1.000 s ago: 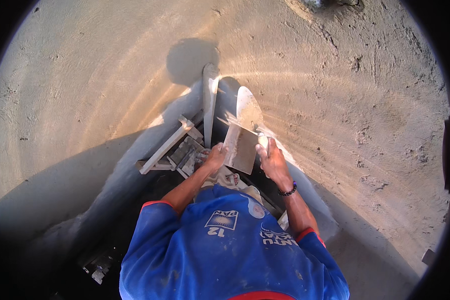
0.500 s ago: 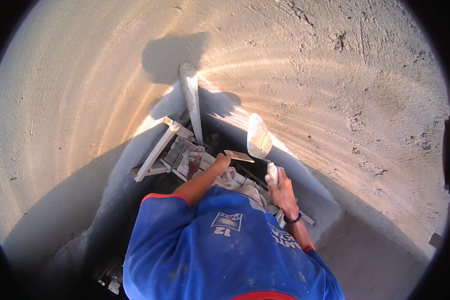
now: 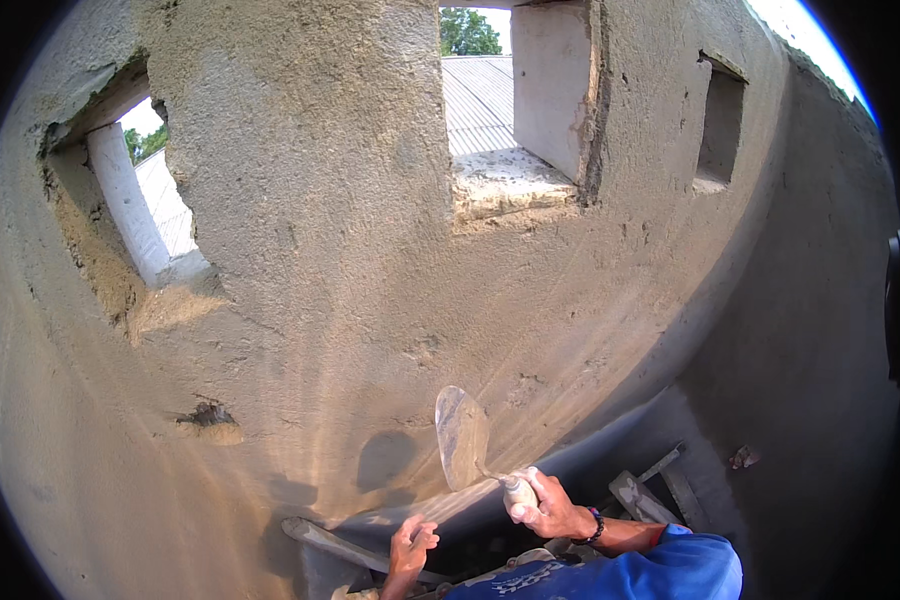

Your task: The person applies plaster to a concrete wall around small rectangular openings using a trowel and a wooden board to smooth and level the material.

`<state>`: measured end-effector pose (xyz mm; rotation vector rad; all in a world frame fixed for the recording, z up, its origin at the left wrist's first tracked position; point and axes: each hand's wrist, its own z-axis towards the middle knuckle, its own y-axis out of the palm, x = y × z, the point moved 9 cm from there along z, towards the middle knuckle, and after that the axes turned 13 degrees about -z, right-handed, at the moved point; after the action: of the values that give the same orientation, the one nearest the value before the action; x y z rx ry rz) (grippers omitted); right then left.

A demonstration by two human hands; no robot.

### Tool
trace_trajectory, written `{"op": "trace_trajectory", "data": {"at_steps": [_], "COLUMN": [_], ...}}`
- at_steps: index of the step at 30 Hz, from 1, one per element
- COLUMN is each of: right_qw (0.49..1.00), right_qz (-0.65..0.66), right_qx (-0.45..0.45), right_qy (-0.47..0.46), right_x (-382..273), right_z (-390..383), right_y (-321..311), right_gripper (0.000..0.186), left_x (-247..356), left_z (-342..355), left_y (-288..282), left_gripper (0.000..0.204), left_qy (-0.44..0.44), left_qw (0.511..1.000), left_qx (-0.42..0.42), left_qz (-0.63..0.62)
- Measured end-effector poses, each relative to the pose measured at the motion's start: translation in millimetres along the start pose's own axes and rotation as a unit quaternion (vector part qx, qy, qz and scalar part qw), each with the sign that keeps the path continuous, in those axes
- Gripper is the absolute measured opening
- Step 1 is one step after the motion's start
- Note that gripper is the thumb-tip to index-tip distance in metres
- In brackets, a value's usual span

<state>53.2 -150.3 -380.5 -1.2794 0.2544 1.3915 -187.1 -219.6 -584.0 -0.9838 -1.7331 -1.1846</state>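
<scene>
My right hand (image 3: 555, 508) is wrapped round the pale handle of a pointing-style masonry trowel (image 3: 462, 438). The trowel's broad rounded blade is raised in front of the plastered wall (image 3: 350, 330), smeared with grey mortar. My left hand (image 3: 411, 547) is lower and to the left, its fingers curled. A thin edge shows by those fingers, but what they hold is too small to make out. Behind and beside the left hand, a long pale plank (image 3: 335, 545) with a rounded end slants down from the wall.
The wall has a large window opening (image 3: 515, 180), another opening (image 3: 120, 220) at left and a small recess (image 3: 722, 125) at right. A small hole (image 3: 208, 418) breaks the plaster lower left. Wooden framing pieces (image 3: 660, 490) lie below on the right, beside a shaded side wall (image 3: 820, 300).
My view has swung up and to the right, bringing the window openings in. The trowel stays in my right hand. The flat light board seen earlier in my left hand is no longer clearly visible.
</scene>
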Motion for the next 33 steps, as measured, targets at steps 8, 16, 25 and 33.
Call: {"op": "trace_trajectory", "data": {"at_steps": [8,16,25,33], "right_qw": [0.965,0.952,0.973,0.975], "right_qz": [0.059,-0.017,-0.123,-0.128], "right_qx": [0.254,0.305,0.19,0.163], "right_qy": [0.025,0.013,0.055,0.076], "right_x": [-44,-115,-162,-212], "right_z": [7,-14,1,30], "right_y": [-130,-204,-216,-223], "right_gripper": [0.055,0.056,0.05,0.047], "left_x": [323,496,553,567], "left_z": [-72,-26,54,70], "left_y": [209,382,443,450], "left_gripper": [0.055,0.079,0.129,0.095], "left_qy": [0.398,0.559,0.484,0.508], "left_qw": [0.867,0.792,0.832,0.823], "left_qx": [-0.293,-0.235,-0.27,-0.253], "left_qz": [0.056,0.072,0.037,0.024]}}
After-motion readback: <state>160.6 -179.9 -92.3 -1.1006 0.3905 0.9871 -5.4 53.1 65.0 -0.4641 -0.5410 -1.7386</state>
